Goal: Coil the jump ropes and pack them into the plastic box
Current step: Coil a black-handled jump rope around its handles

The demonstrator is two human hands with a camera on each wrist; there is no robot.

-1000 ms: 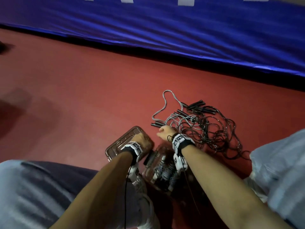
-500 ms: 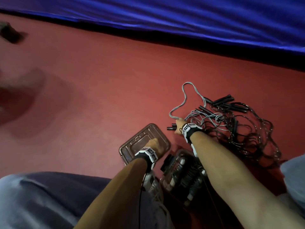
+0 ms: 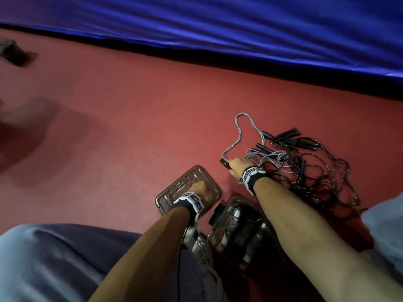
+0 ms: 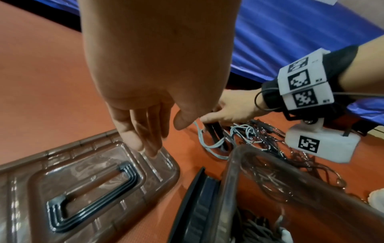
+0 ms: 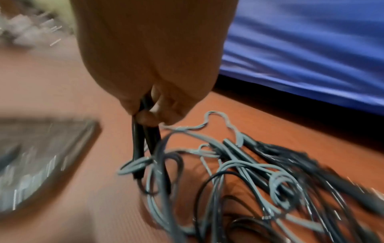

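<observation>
A tangle of grey and black jump ropes [image 3: 305, 164] lies on the red floor at the right. My right hand [image 3: 236, 165] grips a pair of black rope handles [image 5: 145, 143] at the pile's left edge, and a grey rope [image 3: 239, 129] loops away from them. The clear plastic box [image 3: 237, 227] stands near my knees with coiled ropes inside. Its lid [image 3: 174, 188] lies flat on the floor to the left. My left hand [image 3: 201, 189] hangs over the lid with straight relaxed fingers [image 4: 143, 134], holding nothing.
A blue padded mat [image 3: 239, 35] runs along the far side of the red floor [image 3: 120, 127]. My knees in light trousers [image 3: 43, 258] frame the box on both sides. A dark object [image 3: 13, 53] sits at the far left.
My right hand has reached further out from the box to the left edge of the rope pile and closed on the black handles. My left hand stays over the lid.
</observation>
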